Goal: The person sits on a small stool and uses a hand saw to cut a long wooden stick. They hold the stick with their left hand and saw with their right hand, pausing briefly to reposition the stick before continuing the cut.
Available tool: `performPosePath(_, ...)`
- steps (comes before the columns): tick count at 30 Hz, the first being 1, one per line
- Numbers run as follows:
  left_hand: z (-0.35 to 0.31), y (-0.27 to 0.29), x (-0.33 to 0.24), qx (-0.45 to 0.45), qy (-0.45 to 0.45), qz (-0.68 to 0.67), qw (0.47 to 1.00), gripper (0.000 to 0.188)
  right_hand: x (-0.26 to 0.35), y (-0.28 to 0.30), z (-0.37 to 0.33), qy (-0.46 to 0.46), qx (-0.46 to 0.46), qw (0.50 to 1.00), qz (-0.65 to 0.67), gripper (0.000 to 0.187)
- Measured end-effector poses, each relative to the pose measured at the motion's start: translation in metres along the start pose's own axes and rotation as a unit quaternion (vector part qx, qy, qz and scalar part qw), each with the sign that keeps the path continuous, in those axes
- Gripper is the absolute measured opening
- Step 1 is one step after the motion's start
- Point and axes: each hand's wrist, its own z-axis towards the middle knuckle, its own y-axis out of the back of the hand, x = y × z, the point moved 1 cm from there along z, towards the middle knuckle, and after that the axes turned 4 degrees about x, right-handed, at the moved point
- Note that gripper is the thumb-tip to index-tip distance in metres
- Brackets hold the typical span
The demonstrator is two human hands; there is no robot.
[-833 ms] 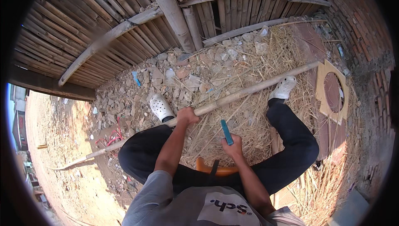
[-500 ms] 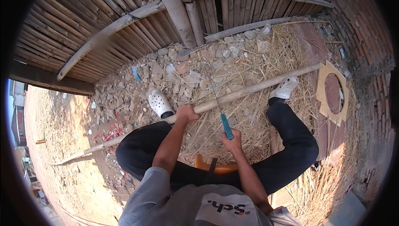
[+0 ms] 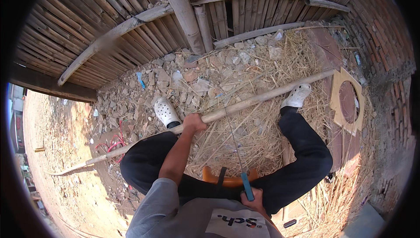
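A long pale wooden pole [image 3: 253, 103] runs slantwise in front of me, from the lower left up to the right. My left hand [image 3: 194, 123] is closed round it beside my left shoe. In my right hand [image 3: 254, 199], drawn in close to my body, is the teal handle of a handsaw [image 3: 247, 186]. Its thin blade, seen nearly edge-on, points away from me and its far end meets the pole right of my left hand. My right white clog [image 3: 299, 94] is against the pole near its right end; whether it presses down, I cannot tell.
Broken stones [image 3: 166, 78] and straw [image 3: 280, 67] cover the ground. A board with a round hole [image 3: 337, 100] lies right of the pole's end. Slatted bamboo [image 3: 131, 1] stands ahead, a brick wall [image 3: 389, 41] at right. Something orange [image 3: 211, 176] is between my legs; red cord lies left.
My right hand has pulled the saw back toward my body, so its handle has moved away from the pole. My left hand still grips the pole in about the same place.
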Motion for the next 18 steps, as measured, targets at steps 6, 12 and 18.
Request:
performPosePath(6, -0.013, 0.001, -0.014, -0.016, -0.039, 0.020, 0.999, 0.045, -0.035, -0.039, 0.057, -0.021, -0.015, 1.000, 0.006, 0.015)
performPosePath(12, -0.036, -0.016, -0.009, -0.006, -0.032, 0.002, 0.999, 0.044, -0.042, -0.033, 0.054, -0.056, -0.030, 0.998, -0.016, 0.020)
performPosePath(18, -0.062, 0.005, 0.011, -0.024, -0.017, -0.001, 1.000, 0.044, 0.014, -0.011, -0.075, 0.022, 0.006, 0.998, -0.051, 0.009)
